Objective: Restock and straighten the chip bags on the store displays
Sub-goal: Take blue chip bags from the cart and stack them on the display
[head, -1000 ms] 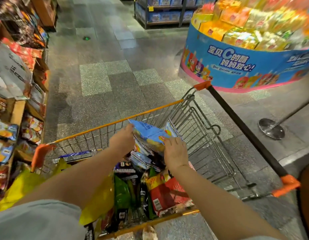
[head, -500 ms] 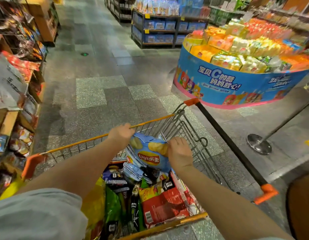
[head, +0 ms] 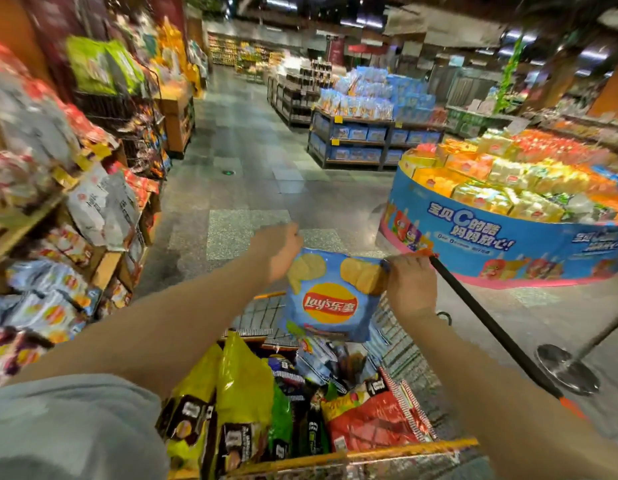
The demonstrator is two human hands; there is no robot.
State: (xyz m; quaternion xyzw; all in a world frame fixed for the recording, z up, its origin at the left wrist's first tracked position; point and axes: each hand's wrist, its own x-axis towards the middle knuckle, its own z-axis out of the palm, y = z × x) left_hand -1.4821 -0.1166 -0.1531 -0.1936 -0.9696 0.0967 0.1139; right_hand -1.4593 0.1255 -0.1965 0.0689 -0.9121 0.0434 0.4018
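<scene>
Blue chip bag (head: pixel 330 299) held above the cart (head: pixel 397 452), left hand (head: pixel 278 251) and right hand (head: pixel 409 284) pinching its top corners. Probably light, puffy, slick, contents fragile; grip the seam, not the middle.

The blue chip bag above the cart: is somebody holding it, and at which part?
Yes. The left hand and the right hand pinch the blue Lay's bag at its two top corners, so it hangs upright.
</scene>
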